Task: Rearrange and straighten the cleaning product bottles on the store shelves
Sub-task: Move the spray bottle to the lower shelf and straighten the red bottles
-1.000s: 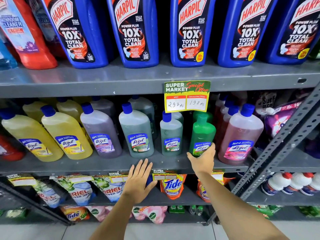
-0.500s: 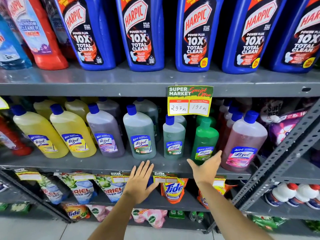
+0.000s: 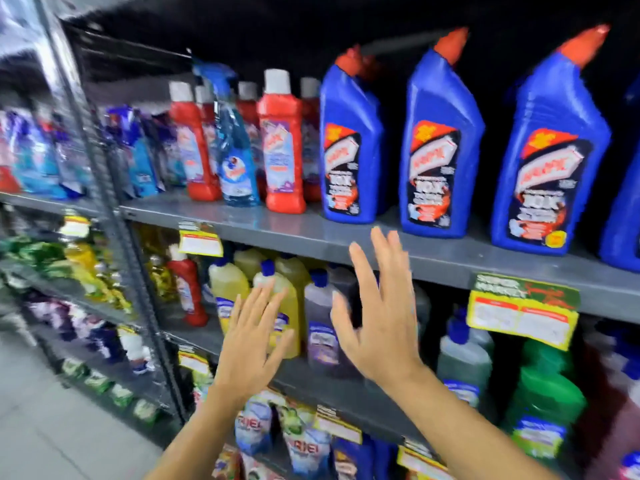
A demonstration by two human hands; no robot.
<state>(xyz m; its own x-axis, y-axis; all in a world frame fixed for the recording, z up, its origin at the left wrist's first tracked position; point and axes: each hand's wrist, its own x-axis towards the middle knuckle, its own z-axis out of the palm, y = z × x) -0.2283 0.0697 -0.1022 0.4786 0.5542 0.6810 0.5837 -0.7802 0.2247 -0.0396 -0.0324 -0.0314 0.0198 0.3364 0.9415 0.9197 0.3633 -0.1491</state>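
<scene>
Blue Harpic bottles (image 3: 440, 150) with red caps stand in a row on the upper grey shelf (image 3: 311, 233). Left of them are red bottles (image 3: 282, 147) and a blue spray bottle (image 3: 235, 150). On the shelf below stand yellow bottles (image 3: 287, 299), a purple bottle (image 3: 320, 327), a grey-green bottle (image 3: 464, 358) and a green bottle (image 3: 543, 403). My left hand (image 3: 252, 344) is raised, fingers spread, in front of the yellow bottles. My right hand (image 3: 381, 313) is raised with fingers apart before the purple bottle, fingertips near the upper shelf's edge. Neither hand holds anything. The frame is blurred.
A yellow price tag (image 3: 523, 311) hangs from the upper shelf's edge at right. A dark metal upright (image 3: 114, 209) divides this rack from a left rack of pouches (image 3: 38, 161). Detergent pouches (image 3: 304, 441) fill the lowest shelf. Tiled floor (image 3: 45, 427) lies at lower left.
The view has swung left and up, now showing the bottle tops and the left rack. Both hands have risen from the lower shelf's edge to in front of the middle-shelf bottles.
</scene>
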